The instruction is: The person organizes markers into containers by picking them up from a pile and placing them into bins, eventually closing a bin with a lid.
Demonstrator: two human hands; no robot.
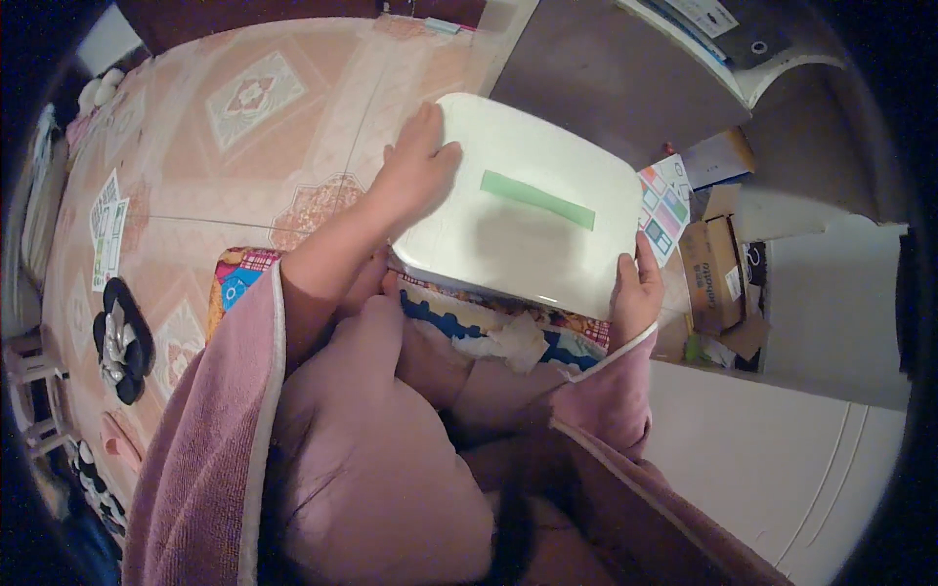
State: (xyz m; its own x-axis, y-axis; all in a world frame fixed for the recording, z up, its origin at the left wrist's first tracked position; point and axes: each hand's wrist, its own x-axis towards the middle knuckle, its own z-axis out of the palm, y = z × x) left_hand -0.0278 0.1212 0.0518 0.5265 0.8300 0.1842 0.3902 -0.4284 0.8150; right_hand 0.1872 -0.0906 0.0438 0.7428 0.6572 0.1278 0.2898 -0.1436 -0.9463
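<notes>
A white rectangular lid with rounded corners is held tilted over my lap. Across its middle runs a green strip handle, and a shadow falls on the surface below the strip. I cannot tell whether a box body hangs beneath. My left hand grips the left edge, thumb on top and fingers over the rim. At the opposite edge, my right hand has its fingers along the side. Under the near edge, crumpled pale paper or cloth lies on a patterned mat.
A printed sheet with coloured squares and an open cardboard box stand at right beside a cabinet. A white panel lies near right. On the tiled floor at left are a black slipper and printed sheets.
</notes>
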